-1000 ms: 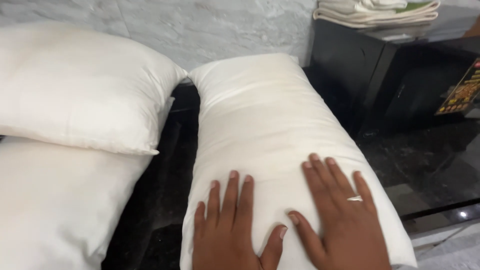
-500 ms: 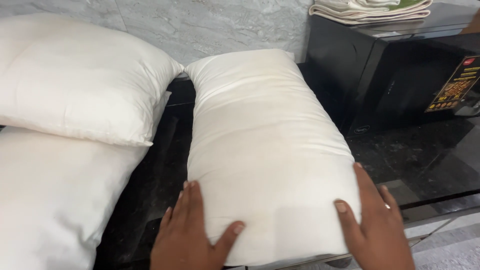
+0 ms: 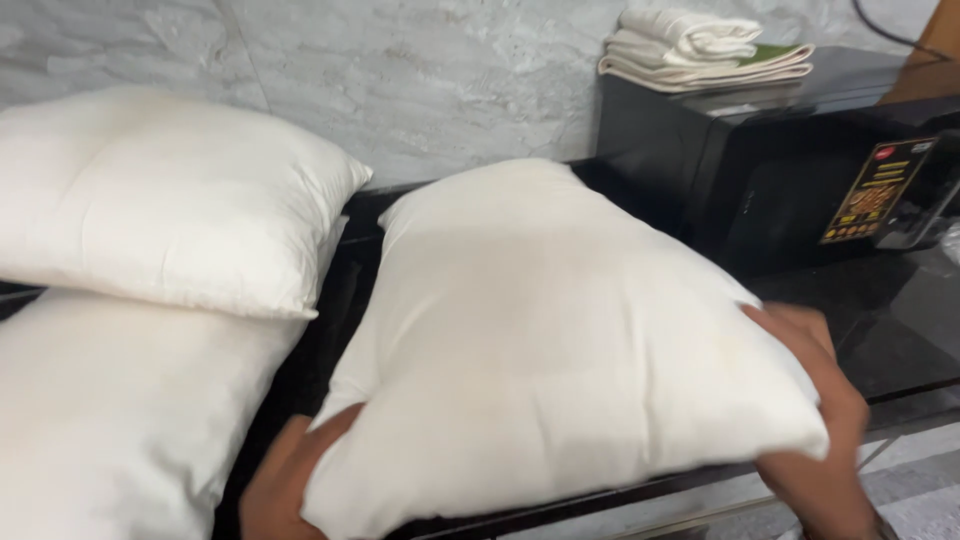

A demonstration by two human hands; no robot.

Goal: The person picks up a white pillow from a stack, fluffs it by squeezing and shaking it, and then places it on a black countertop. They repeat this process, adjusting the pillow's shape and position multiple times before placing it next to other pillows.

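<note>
1. White pillow (image 3: 560, 350) came up off the dark counter (image 3: 900, 330), tilted; half a second earlier it lay flat.
2. Your left hand (image 3: 285, 480) gripped its near-left corner from beneath.
3. Your right hand (image 3: 815, 400) clasped its right corner.
4. Two pillows (image 3: 150, 300) stayed stacked at left.

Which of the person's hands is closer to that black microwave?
The right hand, gripping the pillow at its right edge just in front of the microwave. The left hand holds the pillow's opposite side, farther away.
</note>
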